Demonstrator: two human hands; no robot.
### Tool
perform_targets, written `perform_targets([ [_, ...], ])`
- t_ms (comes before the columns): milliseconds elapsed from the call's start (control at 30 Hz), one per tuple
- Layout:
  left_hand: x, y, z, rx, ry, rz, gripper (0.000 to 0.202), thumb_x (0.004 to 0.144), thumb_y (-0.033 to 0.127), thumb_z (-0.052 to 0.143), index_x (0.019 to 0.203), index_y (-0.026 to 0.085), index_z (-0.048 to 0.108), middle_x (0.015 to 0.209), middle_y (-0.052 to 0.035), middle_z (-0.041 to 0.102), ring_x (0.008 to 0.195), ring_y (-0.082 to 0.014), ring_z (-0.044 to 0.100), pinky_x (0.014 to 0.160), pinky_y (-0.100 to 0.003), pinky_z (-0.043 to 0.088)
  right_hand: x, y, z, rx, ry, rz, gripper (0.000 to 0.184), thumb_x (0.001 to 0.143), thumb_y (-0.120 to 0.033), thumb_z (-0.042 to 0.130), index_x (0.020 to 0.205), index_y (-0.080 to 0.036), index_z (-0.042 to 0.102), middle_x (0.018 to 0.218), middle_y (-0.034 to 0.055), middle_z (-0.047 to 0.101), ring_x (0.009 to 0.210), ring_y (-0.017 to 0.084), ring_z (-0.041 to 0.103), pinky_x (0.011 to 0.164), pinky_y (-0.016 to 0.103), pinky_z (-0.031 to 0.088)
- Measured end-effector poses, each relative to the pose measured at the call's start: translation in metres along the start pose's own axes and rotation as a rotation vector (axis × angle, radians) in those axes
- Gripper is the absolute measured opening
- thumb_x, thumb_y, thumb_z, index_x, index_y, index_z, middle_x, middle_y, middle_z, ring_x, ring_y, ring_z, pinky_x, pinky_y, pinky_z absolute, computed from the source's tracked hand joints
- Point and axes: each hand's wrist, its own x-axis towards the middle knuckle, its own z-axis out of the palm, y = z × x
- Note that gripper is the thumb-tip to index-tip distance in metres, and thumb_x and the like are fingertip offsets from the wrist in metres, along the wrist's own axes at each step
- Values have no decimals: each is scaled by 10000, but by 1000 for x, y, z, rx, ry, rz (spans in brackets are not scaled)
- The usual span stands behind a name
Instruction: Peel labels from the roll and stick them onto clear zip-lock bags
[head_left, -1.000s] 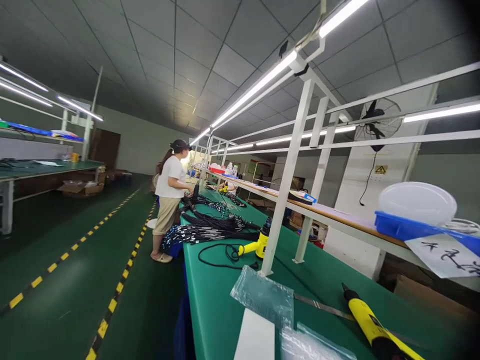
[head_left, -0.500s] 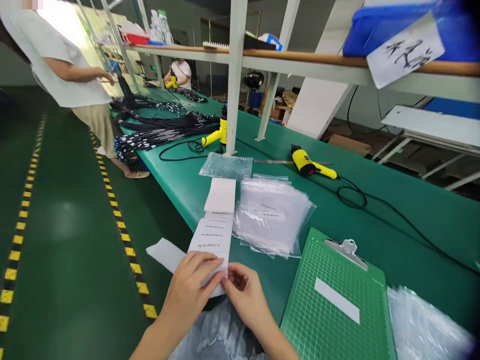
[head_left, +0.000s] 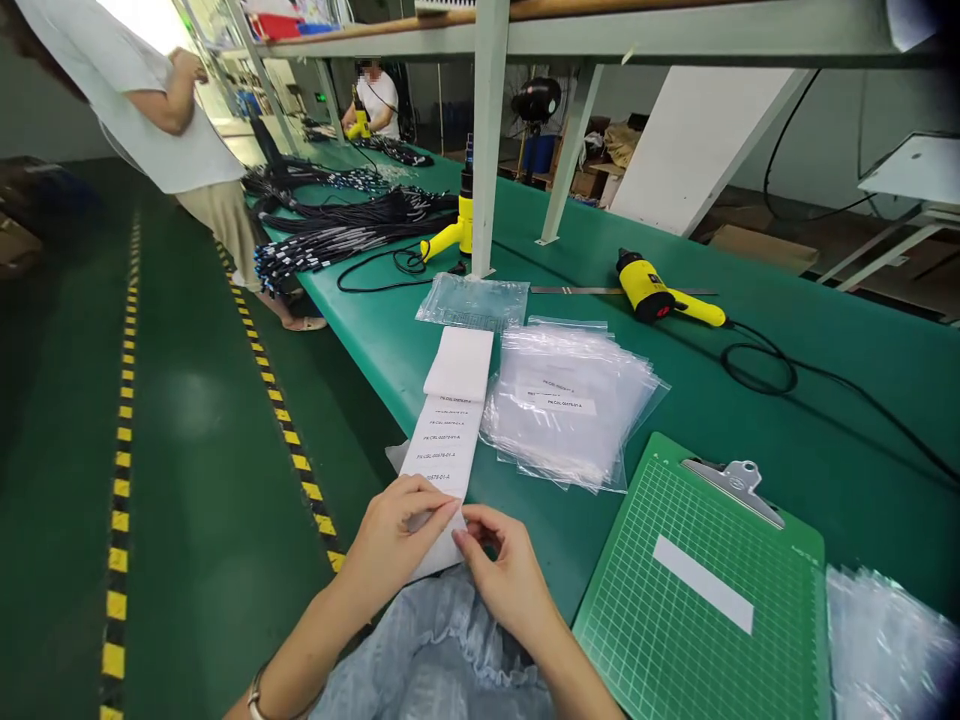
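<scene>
A long white strip of printed labels [head_left: 448,440] lies near the table's left edge, its far end folded over. My left hand [head_left: 401,530] is closed on the near part of this strip, thumb and fingertips pinched at its right edge. Right beside those fingertips, my right hand [head_left: 506,565] is curled, its thumb and forefinger pinching the same edge. Whether one label is lifted there is hidden by the fingers. To the right of the strip sits a pile of clear zip bags [head_left: 574,420], with a printed label on the top one.
A green clipboard [head_left: 637,600] bearing a blank white strip [head_left: 705,585] lies at right, beside more clear bags [head_left: 889,640]. Yellow heat guns [head_left: 649,290], a shelf post [head_left: 489,150] and black cable bundles [head_left: 360,235] are farther back. A person [head_left: 142,100] stands at left.
The view has tilted down and turned slightly left. Both hands stay at the strip's edge, with the fingertips slightly higher on it. The standing person's forearm has risen.
</scene>
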Motion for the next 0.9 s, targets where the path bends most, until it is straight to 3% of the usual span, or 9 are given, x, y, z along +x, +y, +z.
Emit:
perform_targets([
  [100, -1, 0, 0, 40, 7, 27, 118, 852, 239, 579, 866, 223, 695, 773, -5, 636, 747, -153, 589, 645, -267, 479, -2, 0, -1, -6, 4, 6, 256, 751, -238, 523, 908, -130, 695, 604, 6, 552, 555, 137, 475, 551, 256, 403],
  [367, -4, 6, -2, 321, 24, 358, 114, 879, 141, 526, 882, 176, 634, 765, -14, 641, 707, -146, 570, 648, -298, 409, 0, -1, -1, -5, 13, 42, 227, 745, -222, 528, 824, -144, 725, 563, 12, 609, 497, 125, 497, 521, 245, 407],
  [533, -3, 3, 1, 255, 61, 317, 117, 861, 117, 536, 853, 175, 637, 741, -12, 637, 688, -142, 565, 624, -286, 413, -1, 1, -1, 9, 19, 56, 228, 748, -255, 550, 828, -134, 726, 527, 4, 589, 478, 118, 473, 504, 243, 398],
  [700, -6, 1, -1, 168, -14, 235, 110, 875, 179, 550, 933, 186, 643, 829, -32, 646, 762, -155, 572, 644, -276, 449, -3, 0, -1, 8, 21, 52, 201, 750, -219, 547, 810, -148, 725, 542, 3, 605, 493, 122, 499, 523, 247, 414],
  [900, -6, 0, -6, 294, -103, 335, 106, 878, 155, 548, 959, 177, 612, 843, -29, 646, 767, -159, 561, 673, -302, 421, -7, 2, -1, 46, -13, 91, 166, 693, -195, 609, 821, -139, 697, 646, 47, 688, 604, 178, 617, 628, 296, 490],
])
